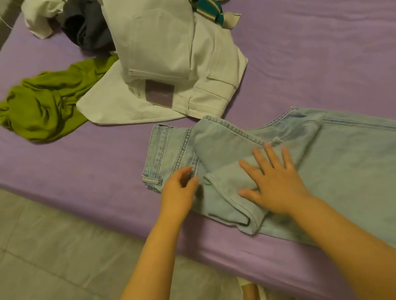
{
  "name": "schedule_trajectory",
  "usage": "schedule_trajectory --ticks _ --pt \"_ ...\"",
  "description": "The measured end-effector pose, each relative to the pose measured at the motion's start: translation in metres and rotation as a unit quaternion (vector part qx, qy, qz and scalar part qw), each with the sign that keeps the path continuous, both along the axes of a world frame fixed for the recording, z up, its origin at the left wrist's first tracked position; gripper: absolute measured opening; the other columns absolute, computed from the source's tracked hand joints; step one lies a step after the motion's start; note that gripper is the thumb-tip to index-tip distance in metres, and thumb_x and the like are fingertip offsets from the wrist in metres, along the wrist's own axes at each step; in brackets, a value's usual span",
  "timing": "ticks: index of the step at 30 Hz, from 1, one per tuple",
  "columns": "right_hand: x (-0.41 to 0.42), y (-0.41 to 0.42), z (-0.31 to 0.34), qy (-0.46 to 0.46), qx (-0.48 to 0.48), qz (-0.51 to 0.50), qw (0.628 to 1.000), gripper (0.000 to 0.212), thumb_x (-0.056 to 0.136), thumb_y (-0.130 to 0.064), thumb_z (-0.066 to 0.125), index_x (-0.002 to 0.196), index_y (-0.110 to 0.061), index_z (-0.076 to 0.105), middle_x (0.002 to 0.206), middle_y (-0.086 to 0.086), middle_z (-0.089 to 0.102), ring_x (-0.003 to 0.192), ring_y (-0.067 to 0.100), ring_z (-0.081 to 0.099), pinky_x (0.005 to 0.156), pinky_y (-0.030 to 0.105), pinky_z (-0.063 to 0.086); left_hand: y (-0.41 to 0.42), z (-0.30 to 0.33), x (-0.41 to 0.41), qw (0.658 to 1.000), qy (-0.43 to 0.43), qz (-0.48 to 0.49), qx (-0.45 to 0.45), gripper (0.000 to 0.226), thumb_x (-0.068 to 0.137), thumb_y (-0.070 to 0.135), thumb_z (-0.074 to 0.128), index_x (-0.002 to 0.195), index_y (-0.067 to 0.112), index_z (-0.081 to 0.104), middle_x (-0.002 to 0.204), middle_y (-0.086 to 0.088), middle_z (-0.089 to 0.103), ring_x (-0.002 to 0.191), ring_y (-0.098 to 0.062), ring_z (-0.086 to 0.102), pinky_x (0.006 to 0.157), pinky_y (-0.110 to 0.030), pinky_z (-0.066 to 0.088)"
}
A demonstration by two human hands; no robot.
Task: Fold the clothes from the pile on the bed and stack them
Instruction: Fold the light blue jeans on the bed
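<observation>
The light-blue jeans [349, 164] are lying along the near edge of the purple bed [329, 38], and the right hand [275, 184] is pressing flat on a folded flap, grip released. The left hand [179, 191] is curling at the waistband; whether it's pinching denim, I cannot tell. Far left, white trousers [163, 51] are topping the pile beside a green garment [42, 107].
</observation>
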State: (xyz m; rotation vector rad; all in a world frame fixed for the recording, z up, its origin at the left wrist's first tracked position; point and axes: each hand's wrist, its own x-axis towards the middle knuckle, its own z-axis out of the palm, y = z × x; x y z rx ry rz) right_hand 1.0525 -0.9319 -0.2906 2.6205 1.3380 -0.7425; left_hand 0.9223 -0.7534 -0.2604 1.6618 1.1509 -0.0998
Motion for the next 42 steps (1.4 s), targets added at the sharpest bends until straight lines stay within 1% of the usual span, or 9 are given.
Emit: schedule_trajectory --ticks 5,7,11,14,20,24,30,36,42 --pt "-0.007 -0.053 -0.015 0.011 -0.057 0.01 0.998 0.082 0.067 -0.072 -0.032 0.14 -0.036 -0.027 0.15 0.002 -0.032 0.135 0.026 -0.036 0.111 0.051 -0.023 0.002 -0.008 0.012 0.993 0.009 -0.028 0.115 0.039 0.094 0.02 0.058 0.131 0.01 0.053 0.129 -0.006 0.058 0.116 -0.018 0.056 0.095 -0.03 0.044" --pt "-0.005 -0.054 -0.009 0.038 -0.047 0.008 0.998 0.078 0.074 -0.073 -0.021 0.144 -0.038 -0.02 0.153 -0.001 -0.027 0.139 0.022 -0.031 0.112 0.048 -0.02 0.003 -0.006 0.025 0.987 -0.024 -0.036 0.152 0.043 0.093 0.02 0.058 0.134 0.01 0.05 0.132 -0.007 0.056 0.12 -0.02 0.053 0.097 -0.03 0.043" --pt "0.02 -0.032 0.009 0.034 0.15 -0.146 0.977 0.044 0.096 -0.05 0.034 0.126 -0.029 0.058 0.147 -0.003 0.041 0.137 0.017 0.031 0.108 0.039 0.02 0.015 -0.003 0.077 0.986 -0.054 -0.087 0.134 0.056 0.096 0.024 0.053 0.146 0.011 0.03 0.147 -0.009 0.039 0.134 -0.023 0.038 0.109 -0.035 0.033" --pt "0.046 -0.015 0.009 -0.014 0.143 -0.255 0.956 0.042 0.097 -0.042 0.042 0.129 -0.017 0.054 0.137 0.004 0.049 0.125 0.024 0.044 0.101 0.04 0.033 0.025 -0.002 0.113 0.996 -0.022 -0.075 0.043 0.056 0.098 0.027 0.049 0.148 0.013 0.028 0.15 -0.01 0.035 0.136 -0.025 0.036 0.109 -0.037 0.031" --pt "0.062 -0.022 0.009 0.028 0.042 -0.283 0.958 0.032 0.091 -0.039 0.053 0.116 -0.019 0.056 0.11 0.005 0.064 0.105 0.027 0.057 0.085 0.034 0.04 0.027 0.032 0.139 0.991 -0.069 -0.113 0.031 0.023 0.087 0.014 0.067 0.11 0.012 0.065 0.109 -0.004 0.066 0.097 -0.016 0.062 0.085 -0.029 0.049" --pt "0.063 -0.063 0.036 0.107 0.092 -0.301 0.943 0.022 0.085 -0.021 0.059 0.065 -0.024 0.052 0.076 0.003 0.054 0.091 0.031 0.057 0.07 0.031 0.037 0.004 0.088 0.167 0.972 -0.141 -0.188 0.023 0.012 0.085 0.013 0.068 0.084 0.024 0.063 0.081 0.005 0.065 0.066 0.001 0.057 0.058 -0.016 0.046" --pt "0.053 -0.165 0.09 0.269 0.342 -0.468 0.769 0.005 0.088 -0.011 0.062 0.086 -0.015 0.065 0.089 0.006 0.065 0.082 0.016 0.058 0.071 0.029 0.045 -0.078 0.154 0.232 0.929 -0.184 -0.32 0.028 0.008 0.084 0.014 0.071 0.084 0.015 0.063 0.086 -0.009 0.067 0.08 -0.018 0.06 0.075 -0.033 0.05" --pt "0.039 -0.264 0.104 0.247 0.428 -0.563 0.663 0.005 0.09 -0.013 0.061 0.09 -0.012 0.066 0.083 0.003 0.07 0.073 0.006 0.065 0.064 0.017 0.051 -0.192 0.161 0.276 0.893 -0.174 -0.415 0.02 0.008 0.088 0.016 0.067 0.092 0.01 0.063 0.095 -0.011 0.067 0.094 -0.028 0.064 0.085 -0.042 0.052" --pt "0.035 -0.353 0.097 0.243 0.454 -0.627 0.585 0.016 0.081 -0.039 0.06 0.087 -0.028 0.07 0.083 -0.003 0.072 0.075 0.007 0.068 0.062 0.017 0.052 -0.303 0.134 0.31 0.86 -0.163 -0.481 0.046 0.014 0.099 0.021 0.05 0.097 0.012 0.06 0.078 0.004 0.054 0.076 -0.018 0.051 0.07 -0.029 0.04"
